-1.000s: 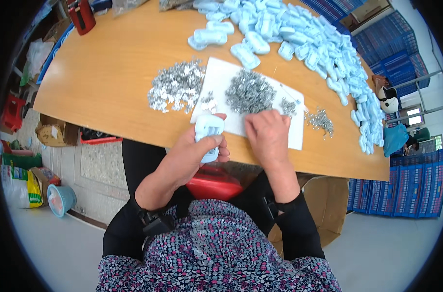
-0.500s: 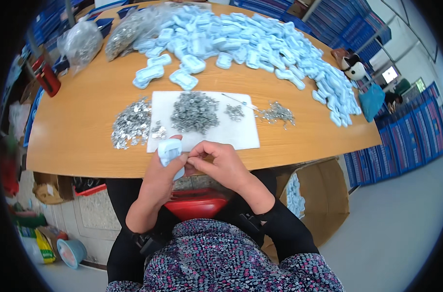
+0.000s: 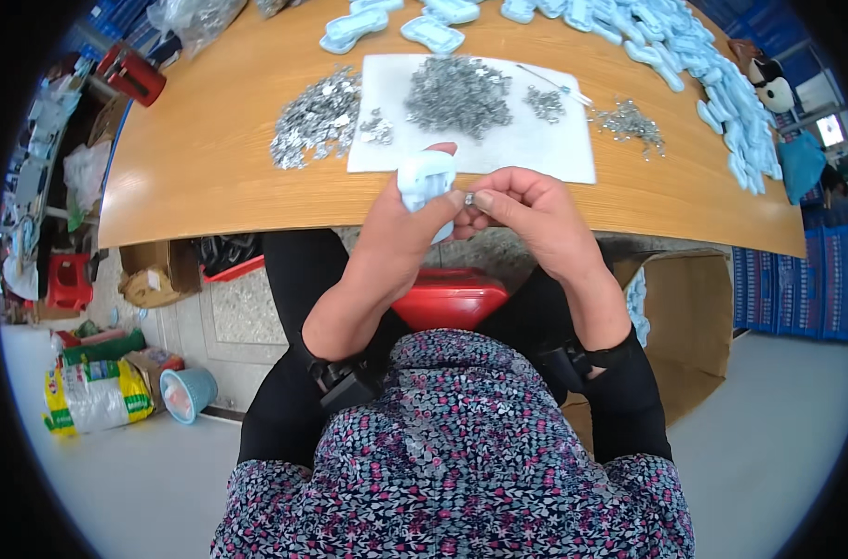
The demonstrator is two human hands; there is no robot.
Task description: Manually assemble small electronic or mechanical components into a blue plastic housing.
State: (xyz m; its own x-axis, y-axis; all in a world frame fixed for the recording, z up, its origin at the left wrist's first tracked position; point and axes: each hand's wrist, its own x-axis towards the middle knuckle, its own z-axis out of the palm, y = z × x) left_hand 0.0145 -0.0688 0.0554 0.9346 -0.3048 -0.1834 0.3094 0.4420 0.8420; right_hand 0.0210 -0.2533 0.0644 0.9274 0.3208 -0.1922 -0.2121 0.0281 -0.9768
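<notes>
My left hand [image 3: 391, 228] is wrapped round a light blue plastic shell [image 3: 424, 172] with a recess in its face, held upright just off the table's front edge. Beside the shell, my right hand [image 3: 540, 219] is closed in a pinch on a small shiny metal piece [image 3: 469, 198]. The left thumb tip reaches that piece too. Beyond both hands lies a white pad [image 3: 526, 154] carrying a large heap of small metal pieces [image 3: 456, 96] and two smaller heaps. Fingers hide the lower part of the shell.
More metal pieces lie on the bare wood left [image 3: 317, 116] and right [image 3: 630, 126] of the pad. A thin rod-like tool [image 3: 559, 86] rests at the pad's right edge. Many blue shells [image 3: 722, 93] cover the far table. Below right stands a cardboard box [image 3: 685, 326]; a red stool [image 3: 452, 293] is beneath my hands.
The whole view has tilted downward, so the table sits higher and further right in the picture. The metal piece now shows between the fingertips. The shell remains in my left hand.
</notes>
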